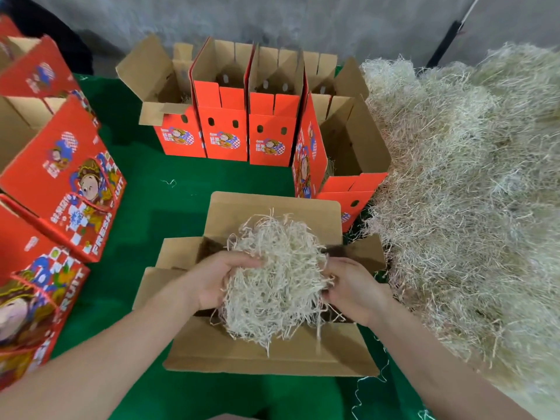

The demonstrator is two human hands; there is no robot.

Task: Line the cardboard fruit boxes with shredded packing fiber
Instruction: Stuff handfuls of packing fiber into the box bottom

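Observation:
An open cardboard fruit box (272,356) stands in front of me on the green cloth, its four flaps spread outward. Above its opening I hold a pale bundle of shredded packing fiber (274,275). My left hand (218,281) grips the bundle's left side with curled fingers. My right hand (348,286) grips its right side, fingers buried in the strands. Loose strands hang down over the near flap. The inside of the box is mostly hidden by the bundle.
A large heap of packing fiber (472,189) fills the right side. Several open red boxes (224,131) stand in a row at the back, another (342,165) at the right beside the heap. Printed red boxes (60,177) are stacked at the left. The green cloth (169,195) covers the table.

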